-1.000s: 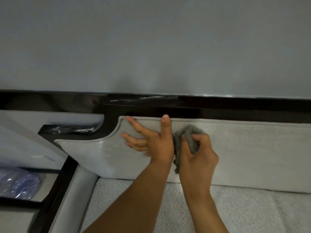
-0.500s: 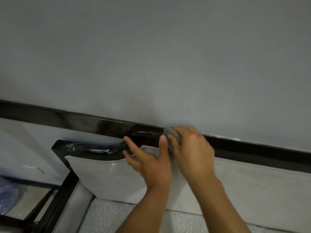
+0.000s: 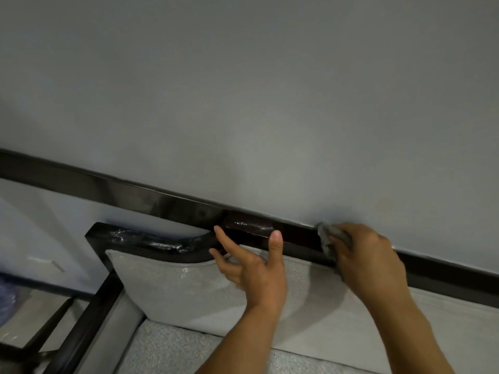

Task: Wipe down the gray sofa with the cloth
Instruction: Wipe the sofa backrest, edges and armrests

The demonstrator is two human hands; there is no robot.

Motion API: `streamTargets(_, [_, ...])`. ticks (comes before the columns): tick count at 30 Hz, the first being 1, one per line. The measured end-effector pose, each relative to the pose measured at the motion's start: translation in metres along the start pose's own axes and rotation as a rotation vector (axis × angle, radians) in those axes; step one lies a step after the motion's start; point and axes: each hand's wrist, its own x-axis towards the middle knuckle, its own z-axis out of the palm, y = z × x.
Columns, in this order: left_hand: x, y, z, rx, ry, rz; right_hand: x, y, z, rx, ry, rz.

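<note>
Plastic wrap (image 3: 151,242) glinted on the dark frame (image 3: 93,317) at its curved left corner, above the pale back cushion of the gray sofa (image 3: 175,290). At the middle, the left hand (image 3: 253,268) lay open on the cushion's top edge, fingers spread and straight, thumb raised against the dark rail (image 3: 297,236). Further right, the right hand (image 3: 370,257) gripped the bunched cloth (image 3: 328,237), pressing it on the rail beside the wall (image 3: 243,103).

left grip (image 3: 256,273): bare, short trimmed thumbnail | right grip (image 3: 370,257): bare | forearms (image 3: 405,333): bare down to frame edge
</note>
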Motion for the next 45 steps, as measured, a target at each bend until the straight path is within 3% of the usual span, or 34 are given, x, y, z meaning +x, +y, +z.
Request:
streamTargets(6, [-0.003,0.010,-0.006,-0.037,0.046,0.010,0.006,-0.079,0.036,0.186,-0.078,-0.299])
streamTargets(10, [-0.014,-0.002,-0.032,-0.063,-0.073,0.026,0.002,-0.070,0.035,0.228,-0.076,-0.294])
streamTargets(13, [-0.019,-0.025,-0.039,-0.025,-0.019,0.059,-0.013,-0.062,0.031,0.251,-0.053,-0.265])
streamTargets(19, [-0.013,-0.052,-0.027,0.132,-0.065,-0.115,-0.002,-0.127,0.054,0.132,-0.024,-0.383])
streamTargets(25, [-0.005,-0.039,-0.028,-0.006,-0.013,-0.188,-0.001,-0.073,0.032,0.173,-0.075,-0.304])
streamTargets(30, [-0.002,-0.038,-0.023,-0.133,0.039,-0.217,0.009,-0.106,0.058,0.236,-0.018,-0.504])
streamTargets(33, [0.000,-0.043,-0.027,-0.074,0.039,-0.204,0.006,-0.098,0.060,0.222,-0.010,-0.597])
streamTargets(36, [0.000,-0.052,-0.039,0.029,-0.018,-0.160,-0.016,-0.052,0.052,0.178,0.137,-0.607])
streamTargets(40, [-0.006,-0.081,-0.061,0.101,-0.031,-0.032,-0.049,0.005,0.072,0.017,0.394,-0.471])
streamTargets(45, [0.000,-0.102,-0.075,-0.015,0.057,-0.254,-0.059,-0.023,0.118,0.079,0.392,-0.537])
